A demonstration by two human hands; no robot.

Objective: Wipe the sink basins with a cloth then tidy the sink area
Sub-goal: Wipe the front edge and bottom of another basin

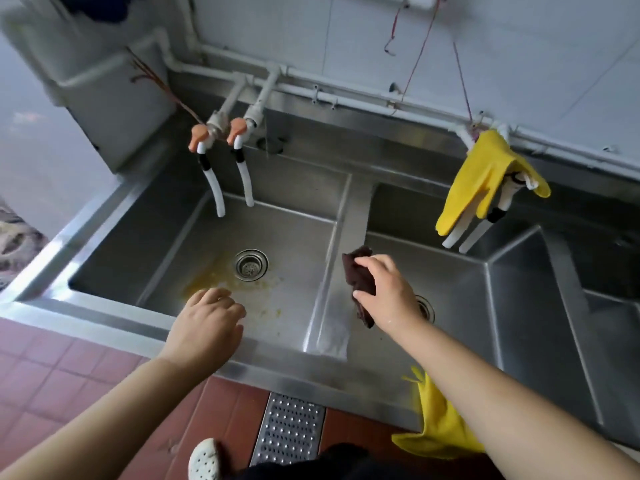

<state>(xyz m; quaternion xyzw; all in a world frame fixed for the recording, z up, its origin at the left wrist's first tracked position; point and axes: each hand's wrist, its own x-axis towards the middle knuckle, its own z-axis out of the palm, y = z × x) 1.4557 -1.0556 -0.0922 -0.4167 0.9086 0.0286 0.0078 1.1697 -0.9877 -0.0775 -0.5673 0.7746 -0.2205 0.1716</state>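
Right hand [388, 292] gripping dark cloth [360, 282]

Stainless sink unit [104, 317] on red tile floor [52, 368], left basin [194, 237] and middle basin [460, 299] split by a divider [349, 216]. Yellowish residue [211, 278] around left drain [251, 265]. Yellow cloth [436, 427] draped over front rim. Perforated floor grate [289, 431] just below the rim.

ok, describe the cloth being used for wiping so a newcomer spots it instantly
Find the steel sink unit and the divider between its left and middle basins. Just right of it, the right hand grips a dark brown cloth. The other cloths, on the taps and the front edge, are bright yellow.
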